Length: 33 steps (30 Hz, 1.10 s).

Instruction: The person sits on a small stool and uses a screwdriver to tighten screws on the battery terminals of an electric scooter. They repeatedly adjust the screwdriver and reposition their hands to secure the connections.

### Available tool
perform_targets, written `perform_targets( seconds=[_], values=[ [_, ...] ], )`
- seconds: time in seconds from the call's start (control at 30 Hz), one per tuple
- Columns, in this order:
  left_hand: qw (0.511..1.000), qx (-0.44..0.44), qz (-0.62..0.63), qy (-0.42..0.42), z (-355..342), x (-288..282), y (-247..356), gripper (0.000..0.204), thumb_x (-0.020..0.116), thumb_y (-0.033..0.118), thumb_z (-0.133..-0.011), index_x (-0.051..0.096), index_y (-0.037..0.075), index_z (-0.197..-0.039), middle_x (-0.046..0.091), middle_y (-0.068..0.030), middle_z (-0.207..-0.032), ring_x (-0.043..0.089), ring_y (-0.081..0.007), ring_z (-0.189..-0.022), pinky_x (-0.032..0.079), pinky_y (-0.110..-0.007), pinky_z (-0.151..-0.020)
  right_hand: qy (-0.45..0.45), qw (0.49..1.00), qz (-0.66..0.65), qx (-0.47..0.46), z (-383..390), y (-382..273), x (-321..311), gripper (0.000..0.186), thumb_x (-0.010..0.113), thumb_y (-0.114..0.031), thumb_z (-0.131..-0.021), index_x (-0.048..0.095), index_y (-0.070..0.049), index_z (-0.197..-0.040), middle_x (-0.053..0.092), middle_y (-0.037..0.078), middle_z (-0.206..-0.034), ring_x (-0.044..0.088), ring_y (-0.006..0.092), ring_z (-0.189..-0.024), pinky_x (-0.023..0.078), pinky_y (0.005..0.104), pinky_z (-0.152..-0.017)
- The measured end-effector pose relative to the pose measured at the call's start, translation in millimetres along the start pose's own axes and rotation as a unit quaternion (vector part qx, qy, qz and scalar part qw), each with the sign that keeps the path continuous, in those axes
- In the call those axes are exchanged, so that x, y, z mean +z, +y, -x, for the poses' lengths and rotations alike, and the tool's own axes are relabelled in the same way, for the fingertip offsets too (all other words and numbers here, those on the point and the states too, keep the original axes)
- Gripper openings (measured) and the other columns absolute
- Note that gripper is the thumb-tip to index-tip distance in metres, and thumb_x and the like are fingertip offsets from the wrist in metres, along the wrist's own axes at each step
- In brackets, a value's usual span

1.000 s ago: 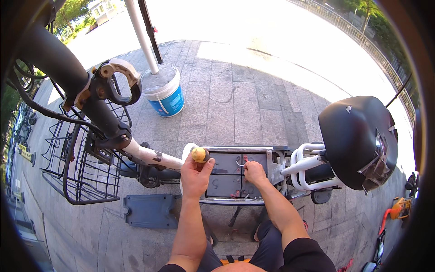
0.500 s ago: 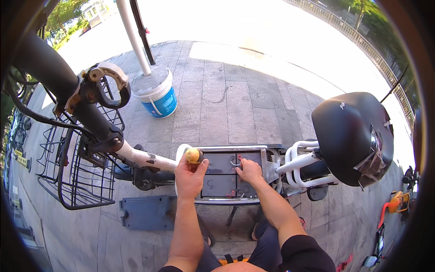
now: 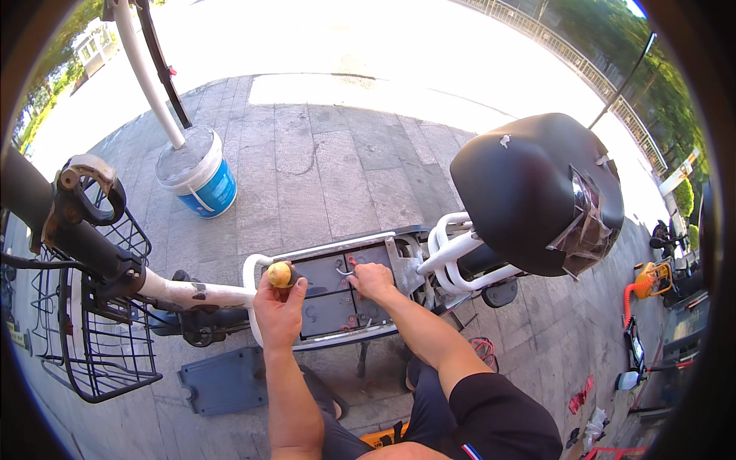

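Yellow-ended tool (image 3: 280, 274) gripped in left hand (image 3: 278, 313), white wire (image 3: 342, 271) at right hand (image 3: 374, 281), pinch unclear, dark batteries (image 3: 323, 282) beneath

The far ground (image 3: 337, 38) is overexposed to near-white, and surface detail is lost there. The near paving (image 3: 268, 176) is covered by soft, even shade, bounded by a distinct edge at the sunlit area. The left hand (image 3: 277, 313), right hand (image 3: 374, 282) and batteries (image 3: 325, 308) are moderately lit and rendered without marked blur. A muted sheen is shown on the black seat (image 3: 521, 192); small glints are returned by the shiny film (image 3: 586, 230). The railing (image 3: 586, 70) is curved by fisheye distortion. The view is enclosed by dark vignetting, with bluish fringing visible at lower left.
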State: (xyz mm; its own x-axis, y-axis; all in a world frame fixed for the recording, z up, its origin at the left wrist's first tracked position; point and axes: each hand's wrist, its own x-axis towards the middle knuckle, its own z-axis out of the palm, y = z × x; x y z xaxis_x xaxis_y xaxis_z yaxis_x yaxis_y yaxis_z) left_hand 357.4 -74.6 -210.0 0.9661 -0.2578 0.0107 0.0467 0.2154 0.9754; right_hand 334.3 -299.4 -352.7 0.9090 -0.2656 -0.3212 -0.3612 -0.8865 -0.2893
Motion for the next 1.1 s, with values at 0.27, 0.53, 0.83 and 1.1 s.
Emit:
perform_targets(
  seconds=[0.27, 0.53, 0.83, 1.1],
  values=[
    [0.990, 0.002, -0.141, -0.001, -4, 4, -12, 0.035, 0.071, 0.001, -0.087, 0.061, 0.001, -0.121, 0.062, -0.0012, -0.097, 0.056, -0.0059, -0.074, 0.048, -0.023, -0.066, 0.070, 0.850, -0.432, -0.293, 27, -43, -66, 0.051, 0.077, -0.029, -0.086, 0.059, -0.007, -0.127, 0.059, 0.007, -0.105, 0.056, 0.0090, -0.069, 0.048, 0.0235, -0.061],
    [0.973, 0.049, -0.215, -0.065, -4, 31, -13, 0.055, 0.070, -0.001, -0.083, 0.054, -0.001, -0.135, 0.056, -0.0144, -0.128, 0.063, -0.0122, -0.077, 0.053, -0.024, -0.067, 0.163, 0.840, -0.446, -0.261, 61, -63, -104, 0.039, 0.072, -0.007, -0.084, 0.054, -0.006, -0.118, 0.067, 0.010, -0.095, 0.069, 0.0181, -0.073, 0.054, 0.0291, -0.063],
    [0.991, 0.013, -0.131, 0.031, -4, 0, 1, 0.037, 0.069, 0.014, -0.094, 0.059, -0.003, -0.126, 0.065, -0.0061, -0.109, 0.057, -0.0060, -0.078, 0.047, -0.019, -0.068, 0.301, 0.854, -0.385, -0.178, 30, -17, -86, 0.047, 0.067, -0.012, -0.089, 0.044, -0.009, -0.129, 0.068, 0.018, -0.089, 0.071, 0.0329, -0.081, 0.055, 0.0392, -0.070],
    [0.994, 0.012, -0.106, 0.030, -5, -4, 1, 0.035, 0.069, 0.015, -0.094, 0.060, -0.003, -0.123, 0.066, -0.0072, -0.110, 0.059, -0.0067, -0.081, 0.049, -0.020, -0.071, 0.273, 0.868, -0.381, -0.164, 25, -24, -77, 0.044, 0.066, -0.010, -0.088, 0.046, -0.010, -0.128, 0.067, 0.021, -0.095, 0.068, 0.0407, -0.089, 0.054, 0.0429, -0.074]
  ],
)
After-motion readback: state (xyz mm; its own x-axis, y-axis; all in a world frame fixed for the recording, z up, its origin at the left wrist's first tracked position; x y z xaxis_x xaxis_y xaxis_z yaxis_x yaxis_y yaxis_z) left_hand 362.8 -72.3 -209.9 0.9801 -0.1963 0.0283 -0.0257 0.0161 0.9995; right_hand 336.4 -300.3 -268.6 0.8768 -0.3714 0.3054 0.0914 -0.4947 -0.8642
